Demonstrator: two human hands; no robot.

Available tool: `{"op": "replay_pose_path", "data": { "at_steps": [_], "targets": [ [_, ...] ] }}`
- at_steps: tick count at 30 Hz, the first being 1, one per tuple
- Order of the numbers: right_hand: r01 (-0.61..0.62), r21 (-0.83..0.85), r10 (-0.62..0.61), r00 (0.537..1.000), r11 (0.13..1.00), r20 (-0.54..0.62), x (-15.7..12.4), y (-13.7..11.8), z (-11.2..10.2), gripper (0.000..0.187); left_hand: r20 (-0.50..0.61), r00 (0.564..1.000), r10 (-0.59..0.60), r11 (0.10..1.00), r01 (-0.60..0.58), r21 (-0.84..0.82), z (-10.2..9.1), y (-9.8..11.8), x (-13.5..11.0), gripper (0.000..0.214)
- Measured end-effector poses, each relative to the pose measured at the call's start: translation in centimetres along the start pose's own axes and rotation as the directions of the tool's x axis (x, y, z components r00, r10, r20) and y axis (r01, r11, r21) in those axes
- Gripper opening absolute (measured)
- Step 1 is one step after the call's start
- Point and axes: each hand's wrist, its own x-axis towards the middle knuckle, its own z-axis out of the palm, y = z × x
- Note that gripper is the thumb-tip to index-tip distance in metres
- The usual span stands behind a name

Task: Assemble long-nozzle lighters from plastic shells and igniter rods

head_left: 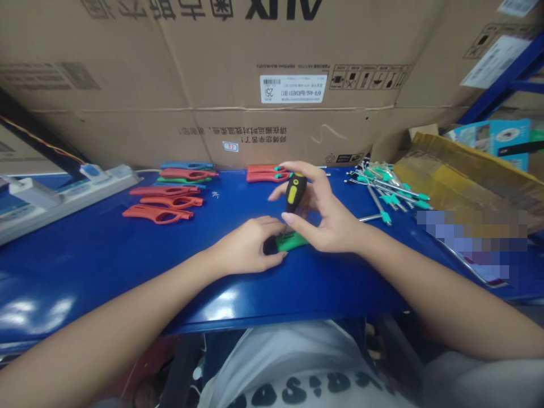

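My left hand (249,246) rests over a green and black plastic handle (292,242), gripping it against the blue workbench (238,289). My right hand (325,212) holds a black screwdriver with a yellow grip panel (296,191) upright between thumb and fingers. Its shaft points down toward the green handle, partly hidden behind my fingers. Whether the tip touches the green handle, I cannot tell. Two red plastic pieces (267,173) lie just behind my right hand.
Red, green and blue plastic tool handles (157,213) lie at the left, beyond them a white power strip (72,195). Several teal-tipped metal rods (389,187) are heaped at the right, next to a yellowish package (454,173). Large cardboard cartons (221,73) stand behind the bench.
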Motion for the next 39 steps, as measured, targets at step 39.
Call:
{"op": "replay_pose_path", "data": {
  "at_steps": [39],
  "targets": [
    [0.119,-0.366,-0.165,0.982,0.923,-0.096,0.8,-0.9,-1.0,0.038,-0.031,0.999,-0.004,0.999,0.003,-0.048,0.7,-0.3,0.0,0.024]
  ]
}}
